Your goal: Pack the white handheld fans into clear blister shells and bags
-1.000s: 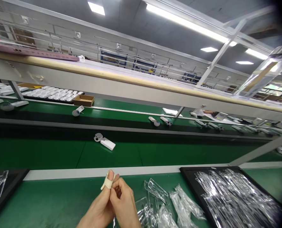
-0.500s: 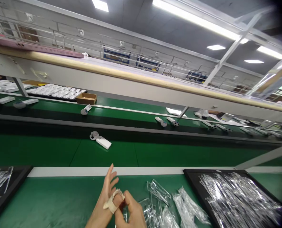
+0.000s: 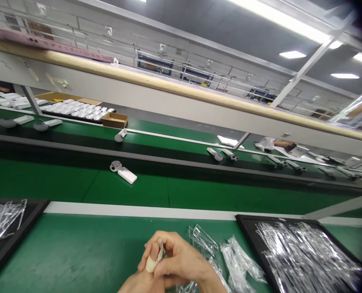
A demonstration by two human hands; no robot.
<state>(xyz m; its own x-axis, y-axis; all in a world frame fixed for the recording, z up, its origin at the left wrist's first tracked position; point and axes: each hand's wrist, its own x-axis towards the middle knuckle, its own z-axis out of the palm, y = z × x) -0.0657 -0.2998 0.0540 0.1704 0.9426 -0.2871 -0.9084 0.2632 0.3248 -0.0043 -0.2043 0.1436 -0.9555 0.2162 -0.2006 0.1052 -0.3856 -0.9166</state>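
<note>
My left hand (image 3: 139, 283) is at the bottom middle, low over the green table. A cream-coloured strip of tape (image 3: 152, 264) is wrapped round its thumb, and the thumb's tip pokes out. My right hand (image 3: 181, 258) reaches across from the right, its thumb and fingers pinching the tape. Most of the left fingers are hidden behind the right hand. Just right of the hands lie loose clear plastic pieces (image 3: 203, 240) and clear plastic bags (image 3: 242, 260).
Black trays of clear plastic parts stand right (image 3: 242, 232) and left (image 3: 37, 209). Beyond the white rail (image 3: 138, 209), a white device with a round football-patterned end (image 3: 127, 175) lies on the green belt. More white devices (image 3: 48, 124) line a farther ledge.
My right hand has moved up and over the left hand and now covers its fingers, which were stretched out before. The football-patterned device appears farther left and higher in view.
</note>
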